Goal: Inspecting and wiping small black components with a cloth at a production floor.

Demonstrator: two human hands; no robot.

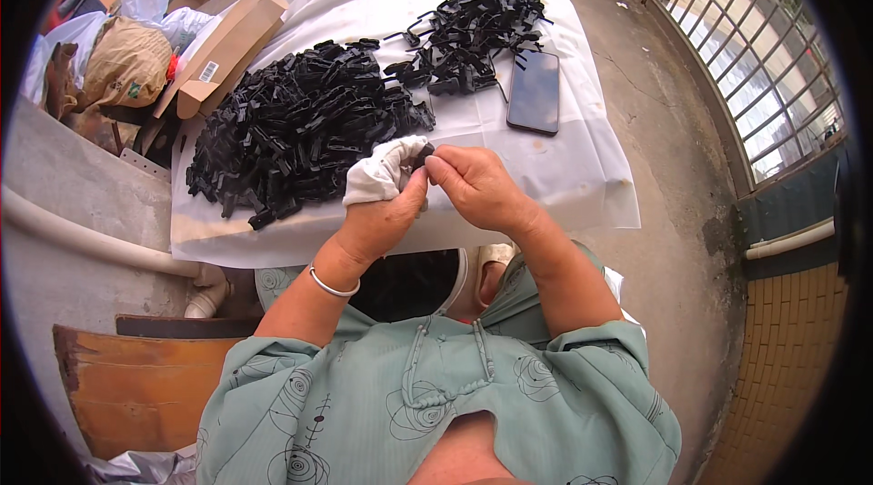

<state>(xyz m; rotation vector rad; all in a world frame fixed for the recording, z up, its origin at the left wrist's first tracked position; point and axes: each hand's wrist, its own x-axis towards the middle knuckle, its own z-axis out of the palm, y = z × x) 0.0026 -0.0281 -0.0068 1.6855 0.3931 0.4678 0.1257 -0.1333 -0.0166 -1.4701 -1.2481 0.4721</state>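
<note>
Over the near edge of the table, my two hands meet around a small black plastic part (424,154). White cloth (382,172) covers the fingers of my left hand (380,221); its thumb is bare and presses on the part. I cannot tell whether the cloth is a glove or a rag. My right hand (480,183) pinches the part from the other side, fingers curled. Just beyond my left hand spreads a large pile of black plastic parts (309,112). A smaller pile of black pieces with thin stems (482,21) lies farther back to the right.
A dark-screened phone (534,96) rests on the white table cover (568,171), right of the piles. An opened cardboard box (227,53) and bags (127,58) crowd the left side. Below the table edge, a round container (414,280) with dark contents stands between my legs.
</note>
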